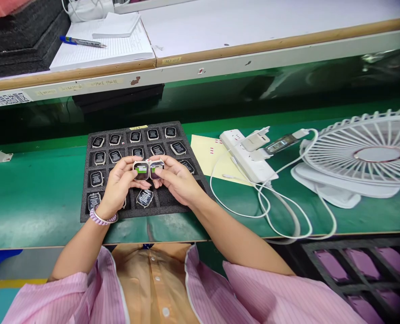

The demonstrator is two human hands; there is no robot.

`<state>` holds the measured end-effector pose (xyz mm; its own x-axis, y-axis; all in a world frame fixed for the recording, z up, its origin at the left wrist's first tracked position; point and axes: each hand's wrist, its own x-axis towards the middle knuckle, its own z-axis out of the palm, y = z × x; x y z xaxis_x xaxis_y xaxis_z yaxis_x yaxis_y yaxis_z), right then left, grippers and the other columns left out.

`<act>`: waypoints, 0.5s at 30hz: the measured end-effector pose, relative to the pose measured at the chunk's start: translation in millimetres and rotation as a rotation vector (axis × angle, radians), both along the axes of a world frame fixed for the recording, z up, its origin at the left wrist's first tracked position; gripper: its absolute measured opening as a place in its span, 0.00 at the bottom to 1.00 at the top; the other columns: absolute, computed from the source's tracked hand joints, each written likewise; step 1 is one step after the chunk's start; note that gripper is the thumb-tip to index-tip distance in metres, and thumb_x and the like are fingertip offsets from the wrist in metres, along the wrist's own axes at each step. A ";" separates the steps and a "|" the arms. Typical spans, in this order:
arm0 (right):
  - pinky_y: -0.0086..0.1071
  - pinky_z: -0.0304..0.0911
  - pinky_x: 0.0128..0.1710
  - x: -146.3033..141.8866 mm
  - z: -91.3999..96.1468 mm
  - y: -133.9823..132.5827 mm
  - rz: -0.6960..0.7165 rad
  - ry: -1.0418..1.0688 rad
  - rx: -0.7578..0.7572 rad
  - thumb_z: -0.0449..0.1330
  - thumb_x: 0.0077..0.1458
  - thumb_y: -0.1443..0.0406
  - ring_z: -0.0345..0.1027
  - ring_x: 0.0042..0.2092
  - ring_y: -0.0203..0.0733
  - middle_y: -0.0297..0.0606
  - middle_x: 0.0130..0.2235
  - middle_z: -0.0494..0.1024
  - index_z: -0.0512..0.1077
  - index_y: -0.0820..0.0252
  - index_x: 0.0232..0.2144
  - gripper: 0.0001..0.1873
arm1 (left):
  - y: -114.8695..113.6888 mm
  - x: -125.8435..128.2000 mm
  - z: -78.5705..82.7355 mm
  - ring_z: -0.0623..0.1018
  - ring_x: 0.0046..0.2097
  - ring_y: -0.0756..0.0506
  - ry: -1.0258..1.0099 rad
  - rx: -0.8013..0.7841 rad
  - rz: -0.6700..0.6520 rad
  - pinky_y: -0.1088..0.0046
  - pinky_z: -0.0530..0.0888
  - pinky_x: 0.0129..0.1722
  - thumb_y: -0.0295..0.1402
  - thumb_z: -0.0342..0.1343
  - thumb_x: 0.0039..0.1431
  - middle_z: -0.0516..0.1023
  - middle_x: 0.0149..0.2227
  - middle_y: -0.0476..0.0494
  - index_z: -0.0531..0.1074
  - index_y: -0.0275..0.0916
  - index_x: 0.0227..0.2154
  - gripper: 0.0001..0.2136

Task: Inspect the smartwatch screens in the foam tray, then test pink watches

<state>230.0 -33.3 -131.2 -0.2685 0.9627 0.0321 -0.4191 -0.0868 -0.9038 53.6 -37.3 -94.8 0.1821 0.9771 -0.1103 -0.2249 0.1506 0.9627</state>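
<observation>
Fingers (129, 176) of the left hand (115, 189) pinch one watch (142, 170), the right hand (182, 181) another watch (157, 164) — screens (142, 171) upward, so both can be read — above the foam tray (168, 209).

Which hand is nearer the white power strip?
Right. The right hand, holding a watch over the foam tray, is left of the power strip; the left hand is farther left.
</observation>
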 end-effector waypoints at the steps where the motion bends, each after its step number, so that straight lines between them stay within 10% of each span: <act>1: 0.29 0.63 0.28 0.0 -0.1 -0.1 -0.001 -0.003 0.006 0.73 0.53 0.58 0.67 0.27 0.32 0.31 0.36 0.76 0.73 0.57 0.47 0.22 | -0.2 0.1 0.0 0.84 0.26 0.47 0.005 0.000 -0.001 0.72 0.85 0.28 0.35 0.64 0.49 0.80 0.40 0.48 0.70 0.38 0.45 0.20; 15: 0.31 0.64 0.29 1.0 2.0 -0.9 0.019 -0.031 0.042 0.69 0.52 0.63 0.68 0.28 0.34 0.31 0.36 0.76 0.72 0.56 0.48 0.20 | 0.1 -0.4 0.4 0.83 0.25 0.48 0.011 0.019 0.001 0.72 0.85 0.27 0.34 0.62 0.49 0.81 0.39 0.48 0.70 0.38 0.44 0.18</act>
